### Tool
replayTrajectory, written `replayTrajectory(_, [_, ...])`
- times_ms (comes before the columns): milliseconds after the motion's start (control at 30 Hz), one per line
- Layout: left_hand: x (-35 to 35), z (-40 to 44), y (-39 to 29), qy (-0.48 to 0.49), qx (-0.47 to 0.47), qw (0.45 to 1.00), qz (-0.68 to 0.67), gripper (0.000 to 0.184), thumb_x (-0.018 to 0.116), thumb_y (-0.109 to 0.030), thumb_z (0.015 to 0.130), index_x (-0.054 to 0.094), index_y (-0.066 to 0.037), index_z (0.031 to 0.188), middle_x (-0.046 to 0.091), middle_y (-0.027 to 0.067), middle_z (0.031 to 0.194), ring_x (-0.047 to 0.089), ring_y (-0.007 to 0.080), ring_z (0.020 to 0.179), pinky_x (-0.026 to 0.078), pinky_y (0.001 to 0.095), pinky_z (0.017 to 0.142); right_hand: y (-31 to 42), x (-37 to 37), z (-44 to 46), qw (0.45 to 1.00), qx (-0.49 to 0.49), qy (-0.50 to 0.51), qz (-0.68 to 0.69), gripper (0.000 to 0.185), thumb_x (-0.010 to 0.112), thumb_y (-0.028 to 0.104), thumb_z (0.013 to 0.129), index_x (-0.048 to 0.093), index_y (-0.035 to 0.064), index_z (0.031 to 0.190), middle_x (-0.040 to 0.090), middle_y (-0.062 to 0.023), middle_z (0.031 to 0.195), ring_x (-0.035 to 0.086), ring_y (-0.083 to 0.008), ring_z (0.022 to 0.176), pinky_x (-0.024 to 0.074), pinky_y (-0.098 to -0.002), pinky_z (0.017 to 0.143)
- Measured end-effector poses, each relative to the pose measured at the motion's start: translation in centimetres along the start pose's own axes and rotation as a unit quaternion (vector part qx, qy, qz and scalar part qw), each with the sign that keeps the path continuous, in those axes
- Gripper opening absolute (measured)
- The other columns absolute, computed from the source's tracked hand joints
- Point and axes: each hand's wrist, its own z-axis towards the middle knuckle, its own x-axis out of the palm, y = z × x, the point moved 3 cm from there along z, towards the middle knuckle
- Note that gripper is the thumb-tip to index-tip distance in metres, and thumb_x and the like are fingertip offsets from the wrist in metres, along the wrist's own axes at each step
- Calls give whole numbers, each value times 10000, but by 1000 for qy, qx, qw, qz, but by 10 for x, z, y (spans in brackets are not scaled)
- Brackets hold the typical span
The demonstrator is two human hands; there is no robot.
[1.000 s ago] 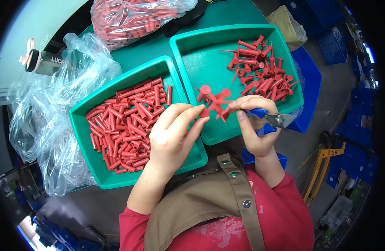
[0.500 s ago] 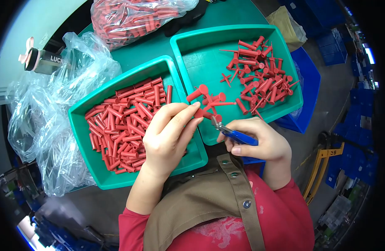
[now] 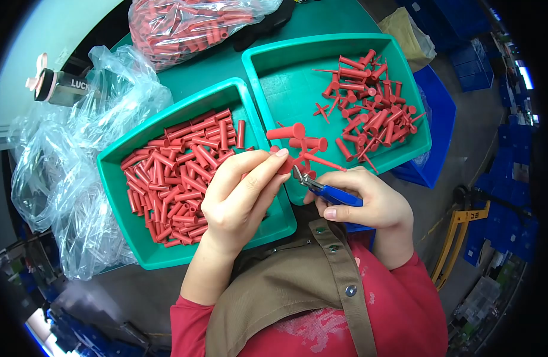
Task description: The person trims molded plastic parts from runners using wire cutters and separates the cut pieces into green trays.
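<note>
Between the fingertips of my left hand point(image 3: 241, 190) is a red plastic sprue with tubes point(image 3: 309, 143) branching off it. My right hand point(image 3: 369, 196) is wrapped round blue-handled nippers point(image 3: 339, 195), whose metal jaws touch or nearly touch the sprue close to my left fingertips. Exactly where the jaws meet the plastic is hard to make out. Beneath my left hand lies a green tray point(image 3: 144, 257) full of loose red tubes point(image 3: 173, 178). A second green tray point(image 3: 286, 89), behind the sprue, holds red tubes still joined to sprues point(image 3: 375, 113) on its right side.
A clear bag of red tubes point(image 3: 184, 27) lies at the back. Crumpled clear plastic bags point(image 3: 95, 160) and a drink bottle point(image 3: 66, 88) are on the left. A blue bin point(image 3: 440, 131) stands beyond the right tray, and a yellow metal frame point(image 3: 458, 238) is further right.
The sprue has turned in my left fingers, so its tubes and runner point differently. The nippers have shifted slightly left, closer to my left fingertips.
</note>
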Motion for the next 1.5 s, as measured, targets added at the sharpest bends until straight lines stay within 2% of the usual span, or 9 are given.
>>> replayTrajectory(533, [0, 1, 0, 8, -1, 1000, -8, 339, 762, 49, 717, 694, 20, 1048, 650, 124, 899, 640, 232, 780, 530, 325, 666, 2, 2, 1, 1000, 2, -13, -9, 265, 686, 179, 850, 648, 2, 1042, 664, -79, 819, 617, -119, 731, 482, -263, 667])
replayTrajectory(600, [0, 1, 2, 12, -7, 1000, -3, 334, 762, 46, 719, 693, 21, 1045, 649, 126, 899, 641, 234, 780, 530, 326, 667, 3, 3, 1, 997, -3, -42, -66, 241, 688, 165, 838, 653, 3, 1014, 662, -81, 782, 621, -117, 697, 477, -263, 638])
replayTrajectory(800, [-2, 1, 3, 21, -15, 1000, 7, 320, 770, 31, 716, 690, 20, 1025, 649, 126, 910, 642, 239, 791, 526, 328, 674, 7, 5, 2, 995, 0, -73, -70, 200, 673, 138, 836, 659, 4, 983, 658, -79, 742, 633, -117, 673, 472, -262, 609])
replayTrajectory(1033, [-4, -2, 8, 23, -102, 987, -124, 316, 799, 12, 690, 696, 7, 988, 679, 119, 951, 670, 228, 856, 541, 323, 736, 10, 6, 0, 999, 15, -30, -10, 203, 676, 140, 834, 663, 7, 987, 664, -74, 779, 616, -106, 698, 471, -258, 632])
replayTrajectory(1067, [-4, -3, 10, 19, -122, 980, -154, 318, 801, 12, 688, 698, 3, 989, 686, 118, 957, 673, 223, 865, 544, 319, 745, 9, 6, 0, 999, 15, -30, -4, 239, 675, 167, 824, 662, -2, 992, 631, -53, 744, 596, -118, 663, 448, -259, 623])
replayTrajectory(1200, [-4, -4, 12, 24, -124, 974, -187, 318, 802, 18, 682, 700, -3, 983, 694, 116, 956, 675, 217, 864, 546, 319, 748, 8, 9, -1, 999, 19, -30, -7, 285, 675, 198, 816, 658, -11, 1010, 596, -26, 716, 574, -122, 638, 427, -258, 618])
replayTrajectory(1367, [-6, 2, 6, 39, -65, 990, -120, 334, 800, 33, 673, 702, -7, 989, 695, 111, 954, 675, 230, 875, 549, 324, 754, 7, 9, 0, 999, 4, -27, -24, 293, 674, 203, 823, 654, -11, 1022, 596, -28, 731, 576, -129, 652, 433, -266, 631])
replayTrajectory(1500, [-5, 1, 8, 40, -65, 989, -129, 338, 802, 29, 674, 704, -10, 995, 694, 110, 953, 674, 232, 879, 549, 324, 753, 5, 8, -1, 999, -1, -27, -29, 301, 676, 212, 825, 653, -11, 1026, 596, -37, 742, 580, -143, 667, 440, -275, 650])
